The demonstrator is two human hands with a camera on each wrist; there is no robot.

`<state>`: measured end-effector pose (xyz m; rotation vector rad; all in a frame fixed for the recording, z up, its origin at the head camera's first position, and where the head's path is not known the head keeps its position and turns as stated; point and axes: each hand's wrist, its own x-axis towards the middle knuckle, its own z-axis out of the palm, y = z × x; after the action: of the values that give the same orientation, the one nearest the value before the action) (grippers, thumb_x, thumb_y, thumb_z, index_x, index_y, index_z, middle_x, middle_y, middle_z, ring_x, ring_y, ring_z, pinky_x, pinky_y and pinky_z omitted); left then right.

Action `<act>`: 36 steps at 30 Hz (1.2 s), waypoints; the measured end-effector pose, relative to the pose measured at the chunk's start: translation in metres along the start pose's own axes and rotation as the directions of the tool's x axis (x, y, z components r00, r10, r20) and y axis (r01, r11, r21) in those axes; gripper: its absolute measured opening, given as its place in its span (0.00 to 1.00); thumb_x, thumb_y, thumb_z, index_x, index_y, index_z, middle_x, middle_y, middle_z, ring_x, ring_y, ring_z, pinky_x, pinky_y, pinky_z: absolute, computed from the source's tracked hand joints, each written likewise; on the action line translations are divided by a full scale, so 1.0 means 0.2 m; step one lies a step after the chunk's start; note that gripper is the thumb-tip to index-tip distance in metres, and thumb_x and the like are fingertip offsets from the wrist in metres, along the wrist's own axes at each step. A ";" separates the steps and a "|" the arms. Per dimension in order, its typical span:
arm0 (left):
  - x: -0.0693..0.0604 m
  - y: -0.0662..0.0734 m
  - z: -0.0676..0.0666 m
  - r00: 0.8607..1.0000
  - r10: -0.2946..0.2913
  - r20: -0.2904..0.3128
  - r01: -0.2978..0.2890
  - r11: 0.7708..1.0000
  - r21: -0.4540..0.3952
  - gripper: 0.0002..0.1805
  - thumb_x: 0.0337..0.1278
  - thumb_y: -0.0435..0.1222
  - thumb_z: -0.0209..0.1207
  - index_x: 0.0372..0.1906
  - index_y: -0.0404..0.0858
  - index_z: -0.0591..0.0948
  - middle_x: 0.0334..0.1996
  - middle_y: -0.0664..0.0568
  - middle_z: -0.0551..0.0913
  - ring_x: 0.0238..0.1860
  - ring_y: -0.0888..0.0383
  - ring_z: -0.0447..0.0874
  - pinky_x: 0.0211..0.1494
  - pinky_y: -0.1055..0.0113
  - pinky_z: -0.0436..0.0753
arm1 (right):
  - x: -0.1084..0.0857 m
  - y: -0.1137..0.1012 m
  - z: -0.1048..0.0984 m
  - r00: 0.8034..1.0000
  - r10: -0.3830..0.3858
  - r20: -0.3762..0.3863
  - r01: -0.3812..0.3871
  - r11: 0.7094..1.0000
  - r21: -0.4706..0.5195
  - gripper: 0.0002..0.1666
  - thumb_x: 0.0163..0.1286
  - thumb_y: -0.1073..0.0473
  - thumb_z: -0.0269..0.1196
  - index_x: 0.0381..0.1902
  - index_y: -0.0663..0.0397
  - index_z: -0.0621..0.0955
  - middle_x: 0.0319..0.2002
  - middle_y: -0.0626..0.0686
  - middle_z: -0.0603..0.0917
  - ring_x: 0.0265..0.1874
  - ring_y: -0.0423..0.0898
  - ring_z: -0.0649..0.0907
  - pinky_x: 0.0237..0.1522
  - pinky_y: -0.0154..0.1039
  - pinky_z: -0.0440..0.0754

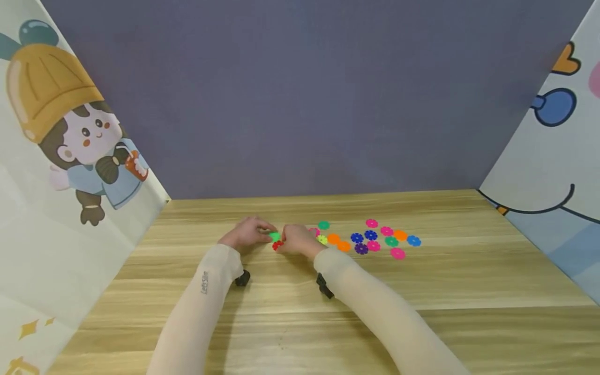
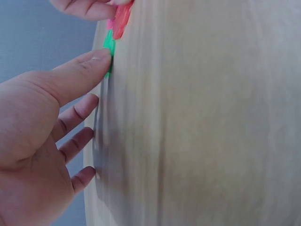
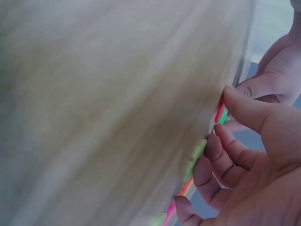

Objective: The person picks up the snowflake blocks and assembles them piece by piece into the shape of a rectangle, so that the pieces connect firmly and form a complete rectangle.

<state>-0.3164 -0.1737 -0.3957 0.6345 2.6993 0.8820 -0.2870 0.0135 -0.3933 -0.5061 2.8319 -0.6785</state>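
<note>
My left hand (image 1: 249, 232) pinches a green notched disc (image 1: 274, 237) between thumb and forefinger, its other fingers spread near the table in the left wrist view. Just right of it, my right hand (image 1: 298, 238) holds a red notched disc (image 1: 277, 245) by thumb and fingertip. The red disc meets or overlaps the green one; whether they are joined I cannot tell. Close by the right hand lie a yellow disc (image 1: 322, 239) and a pink disc (image 1: 314, 231), partly hidden by it. In the right wrist view, the other fingers curl beside a yellow-green disc (image 3: 194, 160).
Several more discs lie flat to the right: orange (image 1: 344, 246), dark blue (image 1: 357, 238), pink (image 1: 398, 253), teal (image 1: 324, 225) and light blue (image 1: 414, 240). A grey wall (image 1: 300, 104) stands behind the wooden table (image 1: 281, 333), with printed panels (image 1: 28, 260) at both sides.
</note>
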 end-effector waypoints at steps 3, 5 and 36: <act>0.01 -0.01 -0.01 1.000 0.018 0.007 -0.018 1.000 0.018 0.16 0.60 0.32 0.66 0.53 0.37 0.85 0.57 0.43 0.81 0.65 0.39 0.67 0.72 0.40 0.60 | 0.01 -0.01 -0.01 0.999 0.026 0.026 -0.026 1.000 0.000 0.15 0.60 0.54 0.75 0.26 0.54 0.80 0.23 0.44 0.78 0.26 0.42 0.75 0.38 0.40 0.79; 0.02 -0.02 -0.01 1.000 0.025 0.011 -0.026 0.999 0.030 0.16 0.59 0.32 0.66 0.53 0.36 0.85 0.55 0.44 0.82 0.63 0.40 0.69 0.71 0.42 0.63 | 0.01 -0.01 -0.02 0.998 0.047 0.038 -0.047 0.999 -0.011 0.19 0.59 0.54 0.75 0.18 0.51 0.76 0.17 0.43 0.71 0.21 0.41 0.70 0.35 0.40 0.75; -0.05 0.02 0.01 0.995 0.053 -0.081 -0.063 0.991 -0.117 0.12 0.51 0.24 0.69 0.40 0.33 0.82 0.31 0.47 0.84 0.36 0.53 0.82 0.42 0.61 0.83 | 0.03 0.01 -0.04 0.999 -0.015 0.029 0.011 0.992 0.127 0.15 0.44 0.68 0.76 0.34 0.53 0.90 0.32 0.45 0.87 0.33 0.41 0.78 0.38 0.31 0.79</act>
<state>-0.3054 -0.1758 -0.3942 0.6687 2.6830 1.0955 -0.2950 0.0161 -0.3869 -0.5089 2.7380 -0.8391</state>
